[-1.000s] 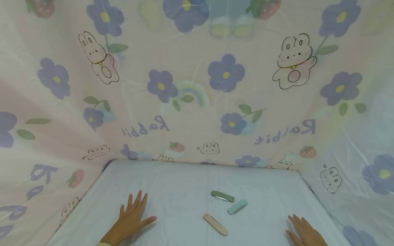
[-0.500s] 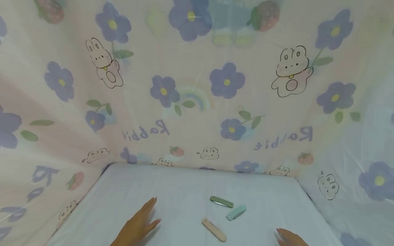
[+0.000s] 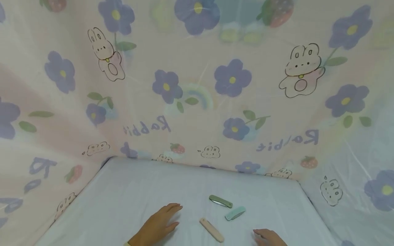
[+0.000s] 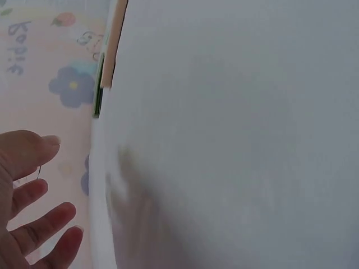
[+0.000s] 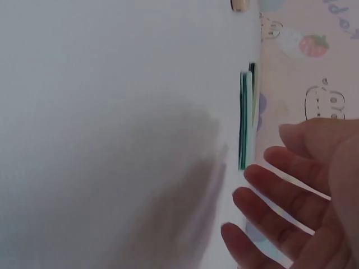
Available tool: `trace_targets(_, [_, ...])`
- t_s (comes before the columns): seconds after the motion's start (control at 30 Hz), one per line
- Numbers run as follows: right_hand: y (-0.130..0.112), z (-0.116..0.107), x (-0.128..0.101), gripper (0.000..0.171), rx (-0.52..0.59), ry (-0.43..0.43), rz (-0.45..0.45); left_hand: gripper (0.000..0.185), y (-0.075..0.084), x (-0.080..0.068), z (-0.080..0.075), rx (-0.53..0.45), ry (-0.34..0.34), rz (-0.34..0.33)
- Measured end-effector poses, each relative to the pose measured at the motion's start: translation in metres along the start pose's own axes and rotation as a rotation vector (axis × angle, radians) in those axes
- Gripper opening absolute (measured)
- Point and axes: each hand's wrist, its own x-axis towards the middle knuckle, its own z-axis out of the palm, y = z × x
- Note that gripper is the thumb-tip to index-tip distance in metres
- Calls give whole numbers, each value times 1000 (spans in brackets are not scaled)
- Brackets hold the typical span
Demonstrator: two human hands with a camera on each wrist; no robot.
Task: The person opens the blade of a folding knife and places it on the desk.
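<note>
Left hand (image 3: 160,223): fingers relaxed and loosely spread, holding nothing; palm down on the white sheet (image 3: 129,198). Since the earlier frames it has moved right, and now lies near the left of the beige folded knife (image 3: 211,230).
Beige folded knife: on the sheet between the two hands; long axis diagonal, running from upper left to lower right.
Dark green folded knife (image 3: 220,201): behind the beige one; long axis near horizontal, right end slightly lower.
Mint folded knife (image 3: 235,213): just right of and below the dark green one; left end lower, right end raised.
Knives, change: position unchanged on the sheet.
Right hand (image 3: 269,237): fingers relaxed, empty, at the bottom edge; it has shifted left toward the knives.
</note>
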Motion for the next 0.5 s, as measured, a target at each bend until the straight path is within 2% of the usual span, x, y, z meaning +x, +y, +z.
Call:
trace_targets(0.17, [-15,6,0,39,-42,-22,-107,53,12,10,7,10,-80,4])
trace_targets(0.3, [-22,12,-1,40,-108,4,-175,54,20,13,13,19,-148,-5])
trace_targets(0.5, [-31,22,6,35,-161,17,-241,48,29,16,18,3,-186,28])
